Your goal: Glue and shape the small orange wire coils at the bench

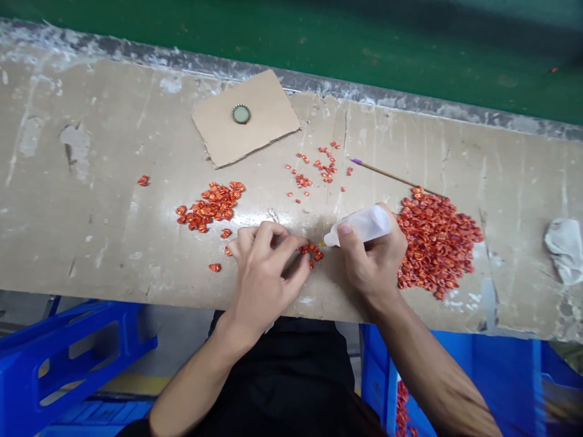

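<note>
My right hand is wrapped round a translucent white squeeze bottle. The bottle lies tilted, its thin yellowish tip pointing left at several small orange pieces on the table. Thumb and forefinger of my left hand are pinched at a small orange piece close to that tip; the fingers partly cover it. Left of this hand lies a cluster of larger orange pieces, with a few strays nearby. A big heap of small orange pieces sits just right of my right hand.
Cardboard with a bottle cap on it lies at the back. A thin purple-tipped stick touches the heap. Scattered orange bits lie mid-table. A white cloth is far right. A blue stool and blue bin stand below.
</note>
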Tool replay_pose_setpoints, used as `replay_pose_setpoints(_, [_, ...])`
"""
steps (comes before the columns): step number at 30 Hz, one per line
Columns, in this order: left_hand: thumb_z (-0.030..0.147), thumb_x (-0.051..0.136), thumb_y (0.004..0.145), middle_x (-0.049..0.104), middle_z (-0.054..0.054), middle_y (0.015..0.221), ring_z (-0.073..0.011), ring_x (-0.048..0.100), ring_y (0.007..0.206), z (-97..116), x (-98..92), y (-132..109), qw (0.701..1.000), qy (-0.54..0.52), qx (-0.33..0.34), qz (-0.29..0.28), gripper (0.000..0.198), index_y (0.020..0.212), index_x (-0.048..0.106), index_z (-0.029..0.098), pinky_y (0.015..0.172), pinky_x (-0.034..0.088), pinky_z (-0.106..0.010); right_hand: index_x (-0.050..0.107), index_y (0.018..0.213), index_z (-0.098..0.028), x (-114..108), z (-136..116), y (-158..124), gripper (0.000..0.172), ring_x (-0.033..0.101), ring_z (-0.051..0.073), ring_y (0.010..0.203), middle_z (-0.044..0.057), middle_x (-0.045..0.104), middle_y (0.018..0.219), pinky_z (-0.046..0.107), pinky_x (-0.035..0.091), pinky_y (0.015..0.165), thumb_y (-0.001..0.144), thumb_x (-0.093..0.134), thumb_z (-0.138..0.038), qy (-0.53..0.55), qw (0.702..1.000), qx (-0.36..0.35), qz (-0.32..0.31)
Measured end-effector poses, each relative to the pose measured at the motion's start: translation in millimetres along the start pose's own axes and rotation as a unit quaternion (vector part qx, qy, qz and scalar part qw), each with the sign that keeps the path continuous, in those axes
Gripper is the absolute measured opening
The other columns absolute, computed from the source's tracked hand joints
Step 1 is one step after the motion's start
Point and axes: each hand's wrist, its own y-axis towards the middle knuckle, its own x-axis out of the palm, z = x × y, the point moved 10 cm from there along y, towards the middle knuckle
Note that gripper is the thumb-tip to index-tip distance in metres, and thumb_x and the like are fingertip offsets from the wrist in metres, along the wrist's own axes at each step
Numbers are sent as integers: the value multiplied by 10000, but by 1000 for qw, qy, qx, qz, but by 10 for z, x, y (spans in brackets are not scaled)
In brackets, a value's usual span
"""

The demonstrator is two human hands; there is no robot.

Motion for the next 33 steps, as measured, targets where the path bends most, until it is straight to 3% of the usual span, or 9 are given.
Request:
replay_pose_setpoints(19, [282, 799, 1047, 706, -44, 1190, -294, 539, 1135, -9, 65, -3, 1000, 4, 2, -10, 95, 1100, 838, 351, 1010, 386, -496, 627, 857, -292, 74, -92, -18, 311, 573, 188, 575, 2, 637, 700, 344, 400, 461, 1040, 781, -490, 1, 999, -18, -47])
replay_pose_setpoints(33, [303, 804, 1043, 725, -51, 1199, -306, 532, 1143, 7, 63, 5, 1000, 14, 5, -17, 113, 1129, 847, 362, 994, 390, -501, 600, 862, -291, 62, -121, -26, 275, 521, 173, 569, -15, 594, 721, 332, 407, 456, 1047, 770, -403, -3, 999, -23, -38])
